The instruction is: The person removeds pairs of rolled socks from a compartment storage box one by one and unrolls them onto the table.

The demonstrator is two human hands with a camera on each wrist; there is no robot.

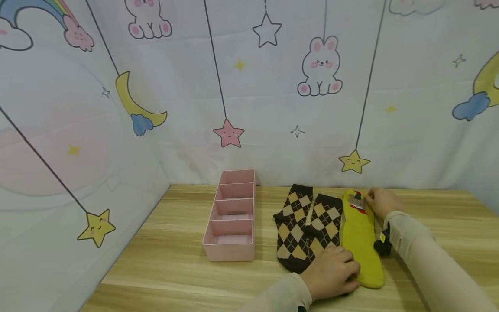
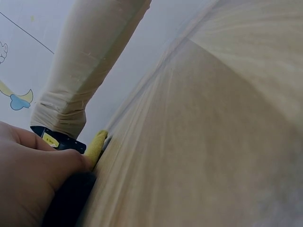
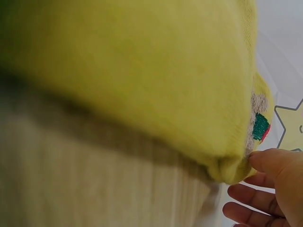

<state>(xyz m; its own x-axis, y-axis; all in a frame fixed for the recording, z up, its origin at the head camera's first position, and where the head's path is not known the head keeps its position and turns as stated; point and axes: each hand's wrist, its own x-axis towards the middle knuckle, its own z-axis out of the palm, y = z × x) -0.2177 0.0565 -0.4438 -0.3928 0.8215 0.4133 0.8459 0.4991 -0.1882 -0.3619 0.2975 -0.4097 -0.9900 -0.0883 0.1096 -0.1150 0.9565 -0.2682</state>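
A yellow sock (image 1: 361, 247) with an animal patch near its cuff lies lengthwise on the right. My right hand (image 1: 383, 201) pinches its upper right edge; in the right wrist view, thumb and index finger meet on the yellow cloth beside the patch. At the sock's lower left edge, the curled fingers and thumb of my left hand (image 1: 331, 273) hold the cloth, the fingertips partly hidden. Two argyle socks, one farther left (image 1: 294, 229) and one nearer (image 1: 327, 216), lie beside the yellow one. My left hand covers the nearer one's foot, whose dark toe (image 2: 71, 198) shows under the thumb.
A pink divided box (image 1: 231, 251) with several compartments stands left of the socks on the wooden table (image 1: 167, 260). Behind the table hangs a white cloth (image 1: 273, 108) printed with stars, moons and rabbits. A black wrist device (image 1: 383, 245) sits at my right cuff.
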